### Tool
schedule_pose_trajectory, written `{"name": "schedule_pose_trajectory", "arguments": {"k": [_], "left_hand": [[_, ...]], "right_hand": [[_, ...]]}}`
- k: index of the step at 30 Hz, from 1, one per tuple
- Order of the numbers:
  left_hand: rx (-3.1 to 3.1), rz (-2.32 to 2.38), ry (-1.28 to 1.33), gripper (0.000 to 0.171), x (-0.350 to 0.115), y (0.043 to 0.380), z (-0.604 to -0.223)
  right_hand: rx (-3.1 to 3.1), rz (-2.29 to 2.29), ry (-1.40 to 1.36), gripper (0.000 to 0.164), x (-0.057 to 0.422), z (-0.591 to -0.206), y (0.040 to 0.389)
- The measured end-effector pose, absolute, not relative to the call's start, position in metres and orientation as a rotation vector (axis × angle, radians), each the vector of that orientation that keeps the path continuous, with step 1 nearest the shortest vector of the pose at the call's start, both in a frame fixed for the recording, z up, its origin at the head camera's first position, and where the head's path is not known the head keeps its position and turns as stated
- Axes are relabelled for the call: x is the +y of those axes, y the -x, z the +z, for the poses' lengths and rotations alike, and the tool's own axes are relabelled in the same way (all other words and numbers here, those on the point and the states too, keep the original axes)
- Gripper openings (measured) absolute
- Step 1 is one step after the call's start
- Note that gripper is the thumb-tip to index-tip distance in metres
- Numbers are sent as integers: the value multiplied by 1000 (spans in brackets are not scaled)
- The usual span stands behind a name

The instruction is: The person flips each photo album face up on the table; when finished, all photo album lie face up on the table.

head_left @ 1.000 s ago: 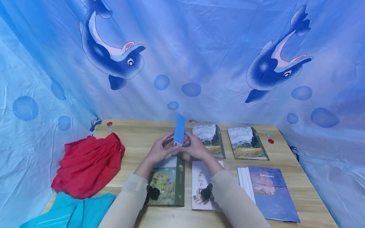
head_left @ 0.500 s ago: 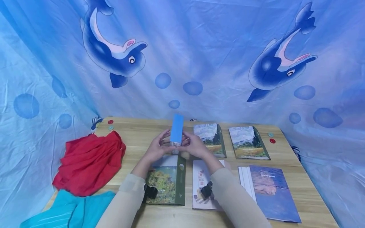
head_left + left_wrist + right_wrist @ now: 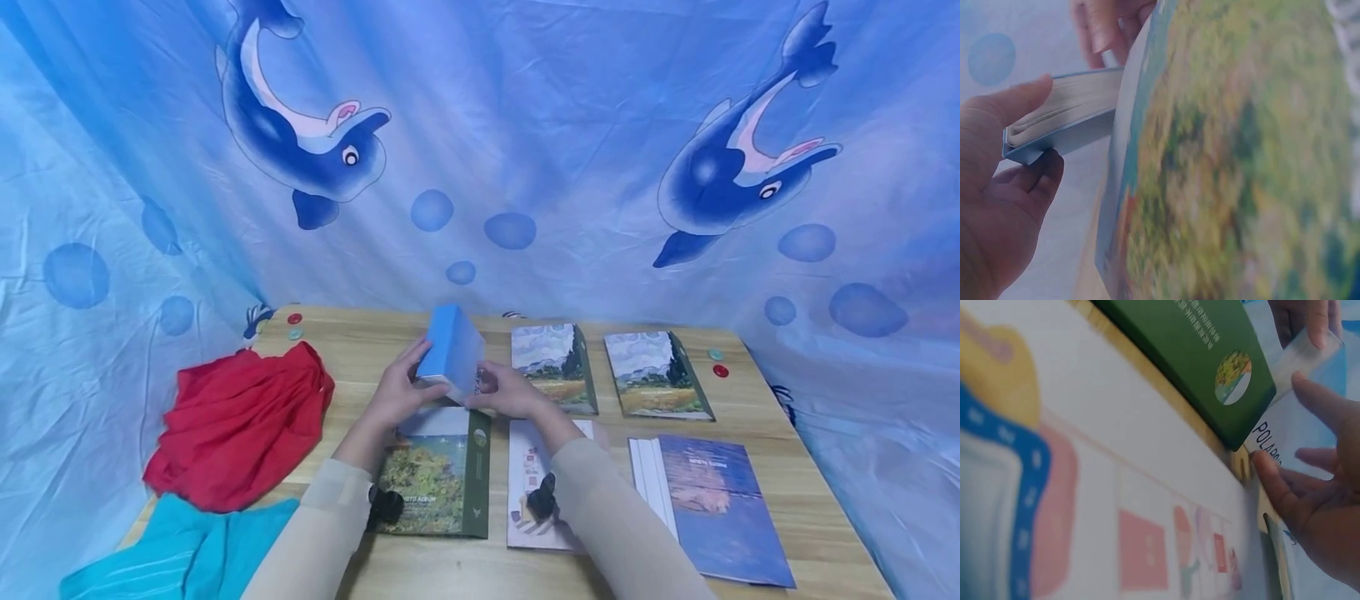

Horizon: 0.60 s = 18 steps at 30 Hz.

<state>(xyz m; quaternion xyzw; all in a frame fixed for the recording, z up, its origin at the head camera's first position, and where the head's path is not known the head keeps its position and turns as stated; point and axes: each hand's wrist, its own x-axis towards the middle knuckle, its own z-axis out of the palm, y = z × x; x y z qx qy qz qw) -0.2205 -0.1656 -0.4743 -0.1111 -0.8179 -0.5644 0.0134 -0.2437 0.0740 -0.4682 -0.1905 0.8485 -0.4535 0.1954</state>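
Note:
A thick, small blue photo album [image 3: 450,346] is held up over the middle of the table, its pale page edges [image 3: 1072,103] facing down toward me. My left hand [image 3: 401,387] grips its left side, the thumb on the page edges and the fingers under the cover in the left wrist view. At the other side my right hand [image 3: 513,390] has its fingers extended and spread at the lettered cover, by the word POLAROID [image 3: 1267,444]. Just below lies a larger album with a flower-garden cover [image 3: 431,475] and green spine.
Two landscape-cover albums [image 3: 555,367] [image 3: 656,375] lie at the back right. Nearer are a white printed album [image 3: 525,525], partly under the right sleeve, and a purple album [image 3: 720,508]. Red cloth [image 3: 240,425] and teal cloth [image 3: 180,550] lie left. Red and green buttons [image 3: 720,371] sit at the back corners.
The blue album has turned from edge-on so its lettered right face shows, and moved slightly left. My left hand moved left with it; the right hand has loosened at its side.

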Motion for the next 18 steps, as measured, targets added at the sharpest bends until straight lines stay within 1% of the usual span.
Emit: {"name": "schedule_pose_trajectory", "arguments": {"k": [10,13,18], "left_hand": [[-2614,-1745,250,81,-187,223,-481],[-2677,-1788,199,79,-192,223,-486],[-2803,-1851,129,70,-196,223,-493]], "right_hand": [[2436,-1188,542,73,71,-470,247],[2466,-1187,521,76,70,-470,247],[2517,-1232,463,86,71,-475,248]]}}
